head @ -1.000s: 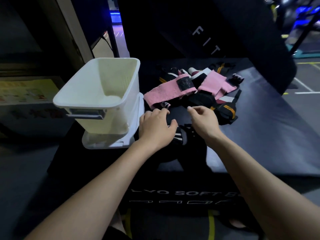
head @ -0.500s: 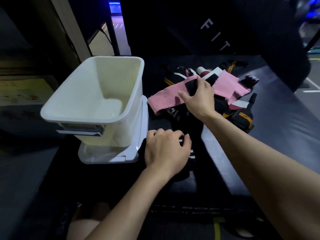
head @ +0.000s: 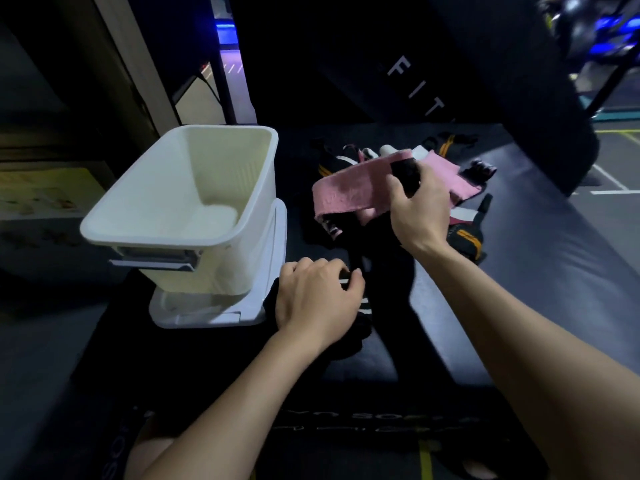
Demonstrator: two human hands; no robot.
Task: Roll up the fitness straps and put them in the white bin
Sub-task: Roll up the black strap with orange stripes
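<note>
The right hand (head: 420,206) is closing its grip on the black end patch of a pink fabric fitness strap (head: 349,192), lifting it off the pile for rolling. The left hand (head: 317,297) is pinning a black white-striped strap (head: 360,303) against the dark padded bench (head: 519,289), beside the open white plastic bin (head: 180,233), apparently empty.

Right hand (head: 417,206) reached into pile, now lifting pink strap (head: 349,190).

Under the work you have a dark padded box (head: 519,306) with pale lettering along its front edge. A white lid (head: 214,313) lies flat on it. Behind leans a black pad (head: 485,81) printed with white letters.
</note>
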